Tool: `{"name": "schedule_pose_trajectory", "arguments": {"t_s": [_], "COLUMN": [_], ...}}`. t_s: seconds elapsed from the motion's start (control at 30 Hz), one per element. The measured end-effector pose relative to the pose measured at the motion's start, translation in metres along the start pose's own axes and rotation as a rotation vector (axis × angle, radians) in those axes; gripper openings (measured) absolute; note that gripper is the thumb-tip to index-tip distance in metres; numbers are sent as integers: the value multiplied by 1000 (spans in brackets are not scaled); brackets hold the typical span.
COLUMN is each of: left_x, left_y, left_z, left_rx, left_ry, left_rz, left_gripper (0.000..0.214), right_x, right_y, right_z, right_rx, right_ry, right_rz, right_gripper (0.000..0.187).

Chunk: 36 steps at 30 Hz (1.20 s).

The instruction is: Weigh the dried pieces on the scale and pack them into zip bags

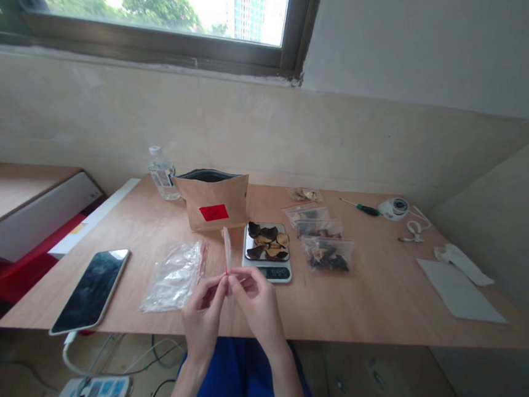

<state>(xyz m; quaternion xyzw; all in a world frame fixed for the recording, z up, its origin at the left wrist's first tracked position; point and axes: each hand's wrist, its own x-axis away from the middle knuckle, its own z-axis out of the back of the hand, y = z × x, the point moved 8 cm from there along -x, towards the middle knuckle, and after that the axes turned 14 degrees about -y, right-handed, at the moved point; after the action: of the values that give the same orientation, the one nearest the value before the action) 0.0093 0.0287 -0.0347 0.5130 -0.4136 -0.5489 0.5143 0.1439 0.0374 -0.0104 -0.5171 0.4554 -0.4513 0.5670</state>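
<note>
Between my two hands is a clear zip bag (226, 251) with a red seal line, seen nearly edge-on. My left hand (205, 307) pinches it at the red line, and my right hand (258, 303) grips the same edge from the other side. Just beyond my right hand, a kitchen scale (279, 274) carries dark and tan dried slices (269, 241); its display is too small to read. A stack of flat clear zip bags (175, 277) lies left of my hands. Behind stands an open brown paper pouch (213, 200) with a red label.
Several filled zip bags (327, 254) lie right of the scale. A plastic bottle (161, 174) stands behind left, a phone (91, 291) on a cable front left. Farther right are a screwdriver (368, 210), a white dome camera (393, 208) and a white sheet (460, 290).
</note>
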Motion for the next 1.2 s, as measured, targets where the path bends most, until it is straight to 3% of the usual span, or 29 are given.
{"name": "schedule_pose_trajectory", "arguments": {"t_s": [0.23,0.4,0.47,0.6,0.7,0.87,1.0,1.2], "left_x": [-2,-6,-13,-30,-42,-55,-57,-56], "left_y": [6,14,19,35,42,44,35,21], "left_z": [-7,16,18,14,10,7,3,2], "left_rx": [-4,-22,-25,-61,-135,-237,-250,-242], "left_ry": [4,264,276,241,201,133,68,82], "left_rz": [-23,-63,-69,-93,-70,-37,8,25], "left_gripper": [21,21,20,19,18,19,29,30], "right_x": [5,14,8,-15,-31,-54,-56,-53], "right_y": [1,16,20,12,18,58,65,58], "right_z": [19,66,79,88,103,112,109,106], "right_rx": [103,117,135,372,675,988,1067,1129], "right_ry": [118,386,337,58,77,-14,-12,75], "right_rz": [-8,-36,-38,104,154,9,7,84], "right_gripper": [16,20,22,23,32,59,52,30]}}
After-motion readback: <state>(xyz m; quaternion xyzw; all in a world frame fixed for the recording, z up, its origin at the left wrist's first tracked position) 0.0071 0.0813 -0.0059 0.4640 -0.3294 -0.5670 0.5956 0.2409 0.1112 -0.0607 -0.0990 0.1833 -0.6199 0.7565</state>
